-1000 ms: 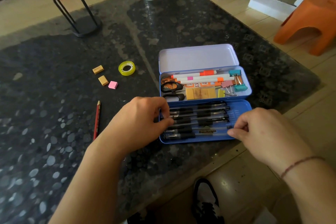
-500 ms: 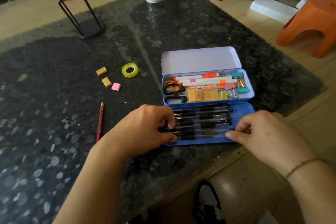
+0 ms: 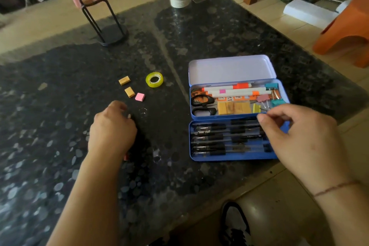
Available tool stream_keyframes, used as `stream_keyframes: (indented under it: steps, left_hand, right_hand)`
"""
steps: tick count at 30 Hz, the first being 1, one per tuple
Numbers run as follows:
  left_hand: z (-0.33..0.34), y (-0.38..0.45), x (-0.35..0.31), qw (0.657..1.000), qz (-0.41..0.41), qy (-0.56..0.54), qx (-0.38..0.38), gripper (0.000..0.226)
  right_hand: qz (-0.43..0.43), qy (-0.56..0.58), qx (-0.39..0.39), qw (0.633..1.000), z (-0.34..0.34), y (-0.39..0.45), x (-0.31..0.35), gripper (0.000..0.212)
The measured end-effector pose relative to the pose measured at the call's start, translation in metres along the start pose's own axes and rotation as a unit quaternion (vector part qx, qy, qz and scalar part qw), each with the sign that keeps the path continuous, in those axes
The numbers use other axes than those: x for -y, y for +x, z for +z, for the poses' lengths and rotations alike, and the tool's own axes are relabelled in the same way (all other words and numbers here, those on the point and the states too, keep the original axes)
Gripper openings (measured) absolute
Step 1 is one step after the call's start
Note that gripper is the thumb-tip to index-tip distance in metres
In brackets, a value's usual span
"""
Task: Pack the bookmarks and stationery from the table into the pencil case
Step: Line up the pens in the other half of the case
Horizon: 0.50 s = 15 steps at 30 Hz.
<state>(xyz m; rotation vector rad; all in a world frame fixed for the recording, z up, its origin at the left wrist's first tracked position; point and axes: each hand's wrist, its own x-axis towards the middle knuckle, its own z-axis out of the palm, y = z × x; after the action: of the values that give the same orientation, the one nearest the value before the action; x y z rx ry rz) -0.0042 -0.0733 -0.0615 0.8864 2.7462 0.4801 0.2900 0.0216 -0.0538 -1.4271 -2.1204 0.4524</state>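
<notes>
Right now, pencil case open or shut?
Open. The pencil case lies flat on the table, its lid folded back, pens showing.

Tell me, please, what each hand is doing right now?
Left hand: over the red pencil; grip cannot be told.
Right hand: fingers pinched, empty, over the pencil case.

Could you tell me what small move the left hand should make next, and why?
Probably close the left hand on the red pencil and lift it: the hand lies over the pencil, hiding all but its end, and the pencil is not yet in the pencil case.
</notes>
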Motion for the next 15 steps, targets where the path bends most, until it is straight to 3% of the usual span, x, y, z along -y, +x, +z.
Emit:
stream_keyframes:
  steps: [3, 7, 11, 15]
  left_hand:
    - [-0.007, -0.018, -0.029, 0.987, 0.079, -0.141, 0.017, 0.037]
    - [-0.007, -0.057, -0.079, 0.915, 0.15, -0.353, 0.125, 0.017]
    - [0.001, -0.066, -0.09, 0.877, 0.148, -0.394, 0.232, 0.009]
    - [-0.005, -0.054, -0.076, 0.839, 0.138, -0.398, 0.344, 0.007]
  right_hand:
    - [-0.048, 0.082, 0.0, 0.995, 0.002, -0.003, 0.013, 0.019]
    - [-0.074, 0.209, 0.125, 0.967, 0.007, -0.011, 0.031, 0.035]
    - [-0.09, 0.17, 0.146, 0.97, 0.005, -0.01, 0.024, 0.016]
    - [-0.102, 0.121, 0.169, 0.973, 0.001, -0.008, 0.018, 0.021]
